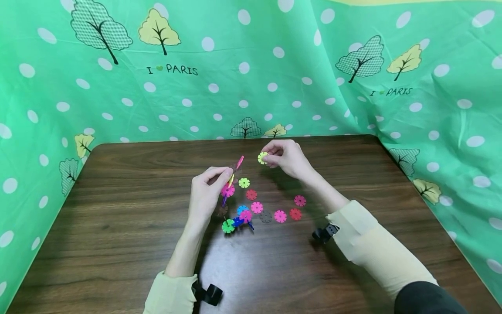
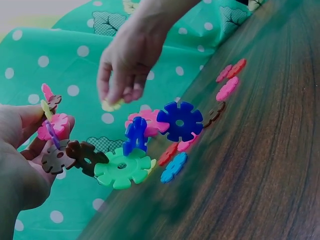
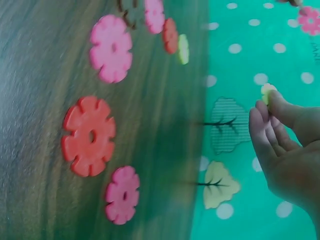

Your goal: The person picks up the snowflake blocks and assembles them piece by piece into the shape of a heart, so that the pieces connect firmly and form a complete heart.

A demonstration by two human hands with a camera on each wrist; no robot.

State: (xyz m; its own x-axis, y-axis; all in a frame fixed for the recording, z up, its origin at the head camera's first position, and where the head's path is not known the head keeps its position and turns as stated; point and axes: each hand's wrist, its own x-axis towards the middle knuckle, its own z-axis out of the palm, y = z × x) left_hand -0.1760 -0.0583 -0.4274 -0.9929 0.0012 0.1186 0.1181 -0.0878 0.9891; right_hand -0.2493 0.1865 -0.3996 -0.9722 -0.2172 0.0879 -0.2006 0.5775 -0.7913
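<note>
In my left hand (image 1: pixel 205 192) I hold a chain of slotted plastic snowflake discs, pinched near its upper end. The chain runs from a pink disc (image 1: pixel 240 162) at the top, past brown ones (image 2: pixel 86 157), down to a green disc (image 2: pixel 122 168). Beyond that, dark blue discs (image 2: pixel 180 122) and another pink disc (image 1: pixel 245 216) join on. My right hand (image 1: pixel 288 157), raised to the right of the chain, pinches a single yellow disc (image 1: pixel 262 158) between thumb and fingertips; part of that disc is covered by the fingers.
Several loose discs lie on the brown wooden table (image 1: pixel 129 244): a yellow-green one (image 1: pixel 244 182), red (image 1: pixel 296 214), pink (image 1: pixel 280 216), light blue (image 1: pixel 242 210) and a dark one (image 1: pixel 266 216). Behind the table hangs a green dotted cloth (image 1: pixel 227 39).
</note>
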